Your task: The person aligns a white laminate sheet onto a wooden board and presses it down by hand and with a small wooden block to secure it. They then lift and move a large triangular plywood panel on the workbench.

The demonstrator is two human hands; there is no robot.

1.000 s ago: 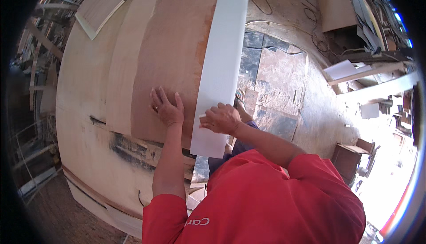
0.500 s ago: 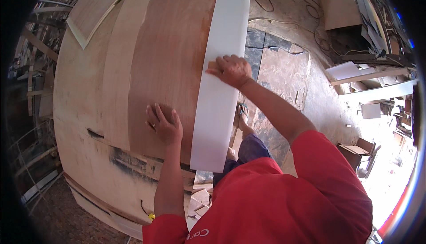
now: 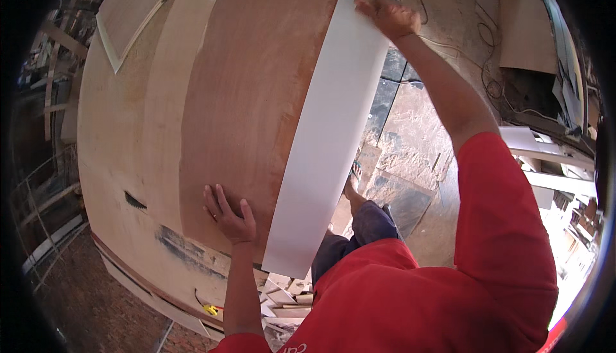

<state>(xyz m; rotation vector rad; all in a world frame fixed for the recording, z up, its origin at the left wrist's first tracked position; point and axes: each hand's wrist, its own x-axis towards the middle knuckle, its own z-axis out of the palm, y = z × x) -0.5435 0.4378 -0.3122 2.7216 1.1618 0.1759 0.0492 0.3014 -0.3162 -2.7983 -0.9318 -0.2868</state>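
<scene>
The left grip (image 3: 232, 221) rests open, fingers spread, on the near part of a brown plywood sheet (image 3: 256, 96) lying on the desk (image 3: 112, 154). A long white strip (image 3: 324, 141) lies along the sheet's right edge. At the strip's far end, the right grip (image 3: 393, 18) bends over its surface, fingers curled; whether they hold anything I cannot tell.

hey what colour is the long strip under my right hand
The long strip is white, best seen in the head view.
</scene>
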